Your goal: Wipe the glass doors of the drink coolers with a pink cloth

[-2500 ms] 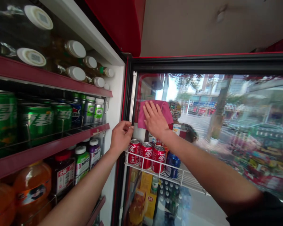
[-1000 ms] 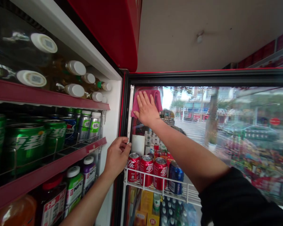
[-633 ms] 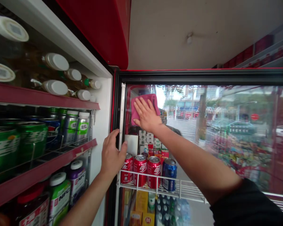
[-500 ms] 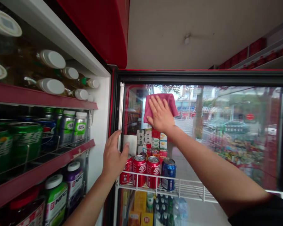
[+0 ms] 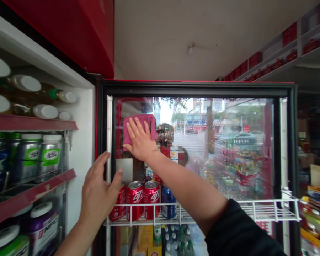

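My right hand (image 5: pixel 140 139) lies with fingers spread over a pink cloth (image 5: pixel 152 124), holding it flat against the upper left of the glass door (image 5: pixel 192 142). My left hand (image 5: pixel 98 188) is open near the door's hinge side, thumb apart from the fingers. Its fingertips are beside the white vertical strip (image 5: pixel 109 124); whether they touch it I cannot tell. Just below the cloth, red cans (image 5: pixel 134 199) and a blue can (image 5: pixel 168 202) stand in a white wire rack (image 5: pixel 210 217) on the door. My right forearm passes in front of the glass.
To the left is the open fridge, with bottles (image 5: pixel 45 111) and silver cans (image 5: pixel 50 156) on shelves with red edges (image 5: pixel 32 122). A red fridge top (image 5: pixel 96 35) juts out above. Stacked goods (image 5: pixel 316 220) stand beyond the door's right edge.
The view has swung right, so more of the door and its right edge show. My right hand and the cloth have moved left and slightly down on the glass. My left hand keeps its pose.
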Demonstrator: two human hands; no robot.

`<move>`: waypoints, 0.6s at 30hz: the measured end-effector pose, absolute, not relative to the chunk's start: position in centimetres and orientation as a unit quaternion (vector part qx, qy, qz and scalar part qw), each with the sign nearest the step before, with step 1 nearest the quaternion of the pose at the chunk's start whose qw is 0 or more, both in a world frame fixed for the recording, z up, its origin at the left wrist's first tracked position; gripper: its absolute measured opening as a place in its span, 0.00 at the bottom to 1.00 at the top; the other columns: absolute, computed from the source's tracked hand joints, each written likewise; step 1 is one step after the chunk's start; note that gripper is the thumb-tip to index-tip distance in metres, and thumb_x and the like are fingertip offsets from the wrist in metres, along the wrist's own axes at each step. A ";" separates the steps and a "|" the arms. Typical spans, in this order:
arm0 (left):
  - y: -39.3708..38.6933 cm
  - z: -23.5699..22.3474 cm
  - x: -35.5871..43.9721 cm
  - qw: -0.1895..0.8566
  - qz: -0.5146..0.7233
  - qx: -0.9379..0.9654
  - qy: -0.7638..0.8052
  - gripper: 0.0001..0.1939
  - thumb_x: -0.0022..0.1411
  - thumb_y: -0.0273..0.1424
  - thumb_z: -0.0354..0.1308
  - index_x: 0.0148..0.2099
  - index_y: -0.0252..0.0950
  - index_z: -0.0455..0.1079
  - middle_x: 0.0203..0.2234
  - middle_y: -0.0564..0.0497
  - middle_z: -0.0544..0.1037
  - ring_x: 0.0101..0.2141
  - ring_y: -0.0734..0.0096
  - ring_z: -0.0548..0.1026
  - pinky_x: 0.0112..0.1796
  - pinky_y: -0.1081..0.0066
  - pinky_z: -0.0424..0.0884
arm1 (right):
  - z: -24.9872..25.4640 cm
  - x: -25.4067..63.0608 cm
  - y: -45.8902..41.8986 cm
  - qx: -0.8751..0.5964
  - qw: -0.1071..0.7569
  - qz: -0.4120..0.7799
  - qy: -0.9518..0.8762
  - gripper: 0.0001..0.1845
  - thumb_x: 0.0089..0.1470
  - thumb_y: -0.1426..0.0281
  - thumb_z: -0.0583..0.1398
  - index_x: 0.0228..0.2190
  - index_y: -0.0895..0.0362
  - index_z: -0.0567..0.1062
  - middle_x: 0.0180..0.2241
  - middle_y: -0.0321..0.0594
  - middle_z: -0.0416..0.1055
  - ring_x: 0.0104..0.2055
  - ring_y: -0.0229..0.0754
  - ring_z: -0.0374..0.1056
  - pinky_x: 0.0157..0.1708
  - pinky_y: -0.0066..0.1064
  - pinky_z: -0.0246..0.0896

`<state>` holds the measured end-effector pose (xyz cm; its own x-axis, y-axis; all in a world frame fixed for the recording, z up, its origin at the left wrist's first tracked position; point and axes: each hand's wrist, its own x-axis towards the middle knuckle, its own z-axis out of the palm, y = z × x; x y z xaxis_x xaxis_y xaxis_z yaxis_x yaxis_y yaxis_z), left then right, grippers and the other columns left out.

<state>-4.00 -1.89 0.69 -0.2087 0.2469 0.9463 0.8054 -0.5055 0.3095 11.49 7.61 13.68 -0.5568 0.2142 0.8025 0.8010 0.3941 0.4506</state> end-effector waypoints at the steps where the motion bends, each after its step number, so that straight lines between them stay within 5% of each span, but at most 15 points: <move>1: -2.0 1.0 -3.2 0.220 -0.638 -0.587 -0.447 0.34 0.75 0.48 0.58 0.75 0.38 0.64 0.72 0.35 0.73 0.71 0.42 0.74 0.71 0.40 0.70 | 13.7 12.5 7.6 -0.330 0.332 -0.442 -0.765 0.52 0.72 0.49 0.62 0.80 0.68 0.51 0.84 0.54 0.38 0.87 0.62 0.34 0.84 0.61 0.26; 11: -1.6 2.2 7.7 0.218 -0.631 -0.621 -0.411 0.33 0.74 0.50 0.58 0.73 0.40 0.67 0.72 0.39 0.74 0.72 0.47 0.72 0.72 0.45 0.70 | 14.8 31.0 5.8 -0.383 0.341 -0.464 -0.722 0.52 0.72 0.45 0.60 0.81 0.61 0.52 0.84 0.56 0.36 0.87 0.64 0.34 0.84 0.62 0.27; 18: -2.3 1.7 9.4 0.220 -0.625 -0.624 -0.415 0.33 0.74 0.49 0.59 0.74 0.43 0.66 0.74 0.41 0.71 0.72 0.47 0.72 0.70 0.45 0.72 | 14.6 36.8 5.0 -0.497 0.440 -0.423 -0.616 0.52 0.72 0.52 0.58 0.80 0.72 0.49 0.84 0.62 0.37 0.86 0.67 0.34 0.84 0.65 0.30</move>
<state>9.41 -2.28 1.73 -0.1253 0.2432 0.9618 0.7927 -0.5584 0.2444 36.81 5.05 14.58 -0.1178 0.2396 0.9637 0.9855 0.1473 0.0838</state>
